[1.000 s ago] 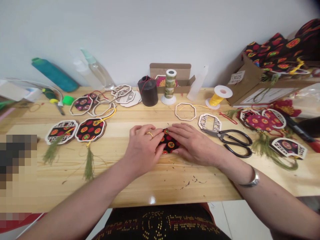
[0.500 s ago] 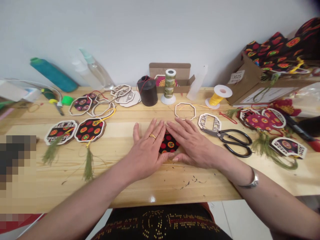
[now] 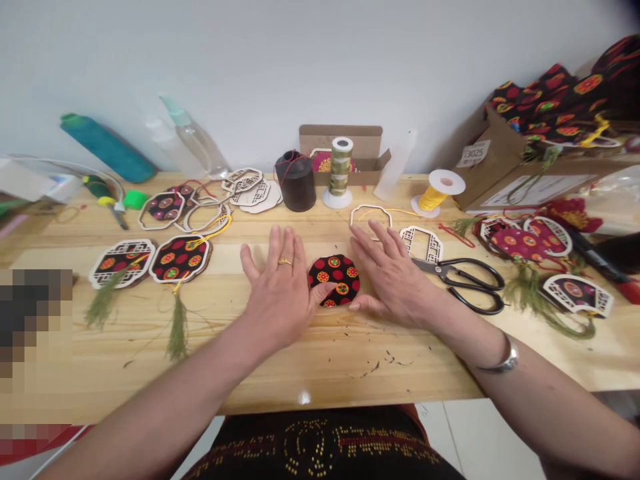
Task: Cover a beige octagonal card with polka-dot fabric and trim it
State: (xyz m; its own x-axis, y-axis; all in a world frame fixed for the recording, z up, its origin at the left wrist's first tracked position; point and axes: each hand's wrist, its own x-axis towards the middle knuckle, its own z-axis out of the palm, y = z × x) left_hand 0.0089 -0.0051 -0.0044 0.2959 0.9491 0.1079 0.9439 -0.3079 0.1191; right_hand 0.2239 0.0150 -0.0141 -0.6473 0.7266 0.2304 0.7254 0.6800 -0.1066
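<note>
A black fabric-covered piece [image 3: 336, 272] with red, orange and green flowers lies flat on the wooden table between my hands. My left hand [image 3: 283, 287] is flat with fingers spread, its thumb resting over the left part of the piece. On the other side, my right hand [image 3: 393, 277] lies palm down with fingers stretched out, close to the piece's right edge. A pale lattice frame [image 3: 423, 243] and black-handled scissors [image 3: 470, 277] lie just right of that hand. Behind it is a thin plain wooden frame [image 3: 371, 212], partly hidden by the fingers.
Two tasselled ornaments [image 3: 180, 260] lie at the left, with more frames [image 3: 245, 183] behind. A black thread cone [image 3: 295, 181], a green thread spool [image 3: 341, 173] and a yellow cord spool [image 3: 437, 193] stand along the back. A cardboard box [image 3: 500, 167] of patterned fabric stands at the right.
My hands have moved apart from over the fabric-covered piece, the left one shifting left and the right one slightly right. More of the piece now shows.
</note>
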